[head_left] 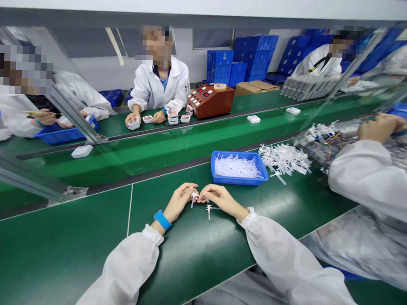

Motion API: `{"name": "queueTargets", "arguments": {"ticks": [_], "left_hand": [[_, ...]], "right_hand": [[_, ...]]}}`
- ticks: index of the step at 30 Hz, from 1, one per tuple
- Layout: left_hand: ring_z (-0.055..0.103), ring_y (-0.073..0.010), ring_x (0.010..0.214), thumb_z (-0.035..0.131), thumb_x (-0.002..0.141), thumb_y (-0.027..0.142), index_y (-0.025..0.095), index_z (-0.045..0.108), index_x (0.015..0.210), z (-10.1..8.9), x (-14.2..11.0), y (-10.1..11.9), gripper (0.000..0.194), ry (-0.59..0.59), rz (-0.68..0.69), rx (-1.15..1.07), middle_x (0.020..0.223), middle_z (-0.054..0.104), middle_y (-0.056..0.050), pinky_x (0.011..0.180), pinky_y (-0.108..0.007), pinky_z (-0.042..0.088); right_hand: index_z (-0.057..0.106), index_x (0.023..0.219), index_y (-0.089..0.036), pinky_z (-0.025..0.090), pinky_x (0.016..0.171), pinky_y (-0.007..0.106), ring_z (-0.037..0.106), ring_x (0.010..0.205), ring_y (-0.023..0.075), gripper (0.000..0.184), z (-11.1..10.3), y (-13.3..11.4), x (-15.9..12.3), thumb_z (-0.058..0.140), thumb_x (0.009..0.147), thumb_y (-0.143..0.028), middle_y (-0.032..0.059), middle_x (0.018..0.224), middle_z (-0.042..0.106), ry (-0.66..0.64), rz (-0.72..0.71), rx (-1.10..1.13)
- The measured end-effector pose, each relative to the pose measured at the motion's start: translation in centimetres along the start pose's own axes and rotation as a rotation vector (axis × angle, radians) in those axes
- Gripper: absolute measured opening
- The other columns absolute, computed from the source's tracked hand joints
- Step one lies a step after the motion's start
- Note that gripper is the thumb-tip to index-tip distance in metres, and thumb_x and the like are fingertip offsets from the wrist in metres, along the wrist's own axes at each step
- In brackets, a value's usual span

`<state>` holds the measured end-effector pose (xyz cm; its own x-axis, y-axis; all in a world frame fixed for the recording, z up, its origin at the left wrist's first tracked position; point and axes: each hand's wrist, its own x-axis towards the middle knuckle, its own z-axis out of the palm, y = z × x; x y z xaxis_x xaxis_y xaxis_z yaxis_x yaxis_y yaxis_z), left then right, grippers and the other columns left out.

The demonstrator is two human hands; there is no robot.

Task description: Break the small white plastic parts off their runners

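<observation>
My left hand (179,202), with a blue band at the wrist, pinches a small white plastic piece (194,195) that has a thin clear strip hanging down from it. Close against its fingertips is my right hand (222,199), thumb and fingers pinched together; what lies between them is too small and hidden to name. Just below the hands, a similar white piece with strips (208,209) lies on the green table (199,246). Beyond my right hand stands a blue tray (239,181) full of thin clear strips (236,165). Beside the tray is a loose pile of white strip pieces (284,158).
A green conveyor belt (177,140) runs behind the table, carrying white square cases (253,119). Across it, a co-worker (161,85) handles similar cases beside a red-brown control box (210,101). At right, a neighbour's sleeve (361,170) reaches over wires and parts. Metal posts (73,113) rise left.
</observation>
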<state>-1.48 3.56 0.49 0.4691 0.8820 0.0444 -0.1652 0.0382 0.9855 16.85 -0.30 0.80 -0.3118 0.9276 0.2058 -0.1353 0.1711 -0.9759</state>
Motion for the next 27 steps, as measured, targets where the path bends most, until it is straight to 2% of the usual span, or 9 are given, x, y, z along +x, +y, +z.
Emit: {"name": "queueTargets", "arguments": {"ticks": [3, 6, 11, 16, 19, 22, 27], "left_hand": [[0.064, -0.0144, 0.082, 0.070, 0.078, 0.031, 0.017, 0.056, 0.117, 0.6, 0.1, -0.1, 0.044, 0.006, -0.061, -0.246, 0.086, 0.068, -0.004, 0.083, -0.029, 0.048], [0.064, -0.0136, 0.084, 0.075, 0.073, 0.025, 0.017, 0.057, 0.118, 0.9, 0.1, -0.1, 0.048, 0.057, -0.089, -0.340, 0.090, 0.069, -0.004, 0.087, -0.029, 0.046], [0.063, -0.0127, 0.075, 0.079, 0.067, 0.024, 0.014, 0.068, 0.091, 1.2, 0.1, -0.3, 0.028, 0.087, -0.100, -0.307, 0.079, 0.070, -0.003, 0.078, -0.025, 0.047], [0.062, -0.0115, 0.071, 0.079, 0.067, 0.025, 0.014, 0.069, 0.086, 1.1, 0.2, -0.5, 0.024, 0.118, -0.068, -0.283, 0.074, 0.069, -0.002, 0.074, -0.024, 0.047], [0.064, -0.0129, 0.073, 0.078, 0.068, 0.027, 0.015, 0.068, 0.087, 0.9, 0.2, -0.6, 0.025, 0.154, -0.051, -0.275, 0.074, 0.070, -0.003, 0.075, -0.025, 0.047], [0.064, -0.0132, 0.072, 0.076, 0.070, 0.028, 0.015, 0.067, 0.089, 0.8, 0.2, -0.7, 0.024, 0.137, -0.044, -0.220, 0.076, 0.071, -0.004, 0.073, -0.026, 0.048], [0.061, -0.0109, 0.068, 0.075, 0.072, 0.026, 0.015, 0.067, 0.089, 0.8, 0.3, -0.7, 0.022, 0.117, -0.007, -0.123, 0.079, 0.069, -0.003, 0.065, -0.023, 0.047]], "right_hand": [[0.064, 0.086, -0.016, 0.050, 0.076, 0.029, 0.063, 0.080, 0.0148, 0.026, -0.2, -0.1, 0.1, 0.058, 0.086, -0.041, 0.0055, 0.087, 0.067, 0.070, -0.077, -0.046], [0.064, 0.085, -0.016, 0.049, 0.075, 0.029, 0.062, 0.082, 0.0150, 0.025, -0.1, -0.2, 0.1, 0.057, 0.087, -0.040, 0.0057, 0.088, 0.067, 0.060, -0.094, -0.061], [0.065, 0.087, -0.017, 0.050, 0.086, 0.034, 0.064, 0.088, 0.0171, 0.025, 0.5, -0.3, -0.2, 0.060, 0.085, -0.041, 0.0062, 0.090, 0.068, 0.030, -0.013, -0.034], [0.064, 0.087, -0.016, 0.050, 0.089, 0.035, 0.066, 0.090, 0.0178, 0.025, 0.5, 0.0, -0.2, 0.060, 0.085, -0.041, 0.0066, 0.091, 0.069, 0.046, 0.000, -0.045], [0.061, 0.087, -0.016, 0.053, 0.080, 0.034, 0.068, 0.081, 0.0175, 0.027, 0.2, 0.2, -0.2, 0.057, 0.087, -0.042, 0.0063, 0.084, 0.070, 0.064, 0.022, -0.076], [0.060, 0.086, -0.015, 0.054, 0.069, 0.030, 0.067, 0.069, 0.0155, 0.030, 0.0, 0.4, -0.2, 0.055, 0.087, -0.044, 0.0048, 0.073, 0.069, 0.065, 0.047, -0.153], [0.061, 0.082, -0.014, 0.052, 0.063, 0.026, 0.064, 0.063, 0.0134, 0.032, 0.0, 0.2, -0.1, 0.053, 0.088, -0.045, 0.0035, 0.067, 0.066, 0.078, 0.049, -0.252]]}}
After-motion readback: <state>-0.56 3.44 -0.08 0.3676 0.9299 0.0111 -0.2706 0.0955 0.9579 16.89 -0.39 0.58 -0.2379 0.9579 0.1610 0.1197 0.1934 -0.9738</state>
